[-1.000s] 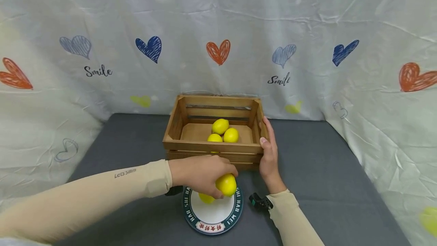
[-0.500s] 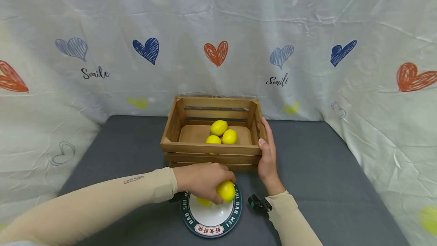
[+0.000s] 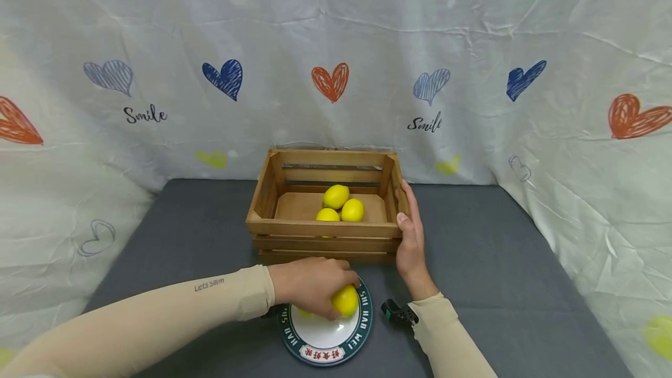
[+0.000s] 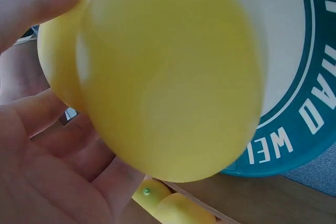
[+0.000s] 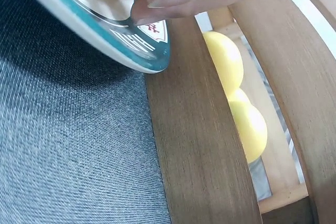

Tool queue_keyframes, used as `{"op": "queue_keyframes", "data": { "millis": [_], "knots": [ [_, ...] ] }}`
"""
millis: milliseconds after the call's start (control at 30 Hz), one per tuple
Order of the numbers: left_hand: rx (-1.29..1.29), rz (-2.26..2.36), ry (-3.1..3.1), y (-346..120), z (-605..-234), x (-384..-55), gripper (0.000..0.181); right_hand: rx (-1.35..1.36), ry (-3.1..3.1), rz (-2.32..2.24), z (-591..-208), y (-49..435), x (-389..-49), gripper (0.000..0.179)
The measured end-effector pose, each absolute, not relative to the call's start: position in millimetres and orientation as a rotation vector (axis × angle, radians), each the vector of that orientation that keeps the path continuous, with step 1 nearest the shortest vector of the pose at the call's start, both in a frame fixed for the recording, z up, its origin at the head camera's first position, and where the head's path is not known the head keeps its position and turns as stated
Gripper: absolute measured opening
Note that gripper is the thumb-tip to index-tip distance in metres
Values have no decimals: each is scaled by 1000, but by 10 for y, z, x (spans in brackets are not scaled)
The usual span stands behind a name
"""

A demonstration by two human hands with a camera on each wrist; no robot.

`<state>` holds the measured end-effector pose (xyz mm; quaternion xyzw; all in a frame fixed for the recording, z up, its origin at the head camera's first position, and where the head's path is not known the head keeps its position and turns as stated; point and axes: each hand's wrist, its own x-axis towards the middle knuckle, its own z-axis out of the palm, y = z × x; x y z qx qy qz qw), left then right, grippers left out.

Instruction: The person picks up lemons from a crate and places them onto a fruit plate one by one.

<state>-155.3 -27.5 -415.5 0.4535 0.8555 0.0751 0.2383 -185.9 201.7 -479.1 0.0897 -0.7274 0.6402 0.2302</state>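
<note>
In the head view my left hand (image 3: pixel 315 286) grips a lemon (image 3: pixel 345 301) at the right part of a white plate (image 3: pixel 322 331) with a green lettered rim. A second lemon (image 4: pixel 173 82) is close to the camera in the left wrist view, mostly hidden under my hand in the head view. Behind it, my thumb and fingers hold the gripped lemon (image 4: pixel 58 51). My right hand (image 3: pixel 412 249) rests along the right end of a wooden crate (image 3: pixel 325 227), fingers straight, thumb at the front corner. Inside the crate lie three lemons (image 3: pixel 336 196).
A dark grey cloth (image 3: pixel 472 273) covers the table. The crate stands directly behind the plate, near the back edge. A pale curtain (image 3: pixel 283 28) printed with hearts hangs around the back and sides. A black wristband (image 3: pixel 400 312) is on my right wrist.
My left hand has come down toward the plate with the lemon in its grip. My right hand stays against the crate's end, and the head view has shifted slightly.
</note>
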Motion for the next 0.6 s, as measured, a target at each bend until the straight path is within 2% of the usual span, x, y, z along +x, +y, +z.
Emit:
{"op": "queue_keyframes", "data": {
  "millis": [600],
  "knots": [
    [1224, 228, 2378, -306, -4017, -1558, 60, 232, -2002, 1764, -4793, 2018, -1855, 72]
  ]
}}
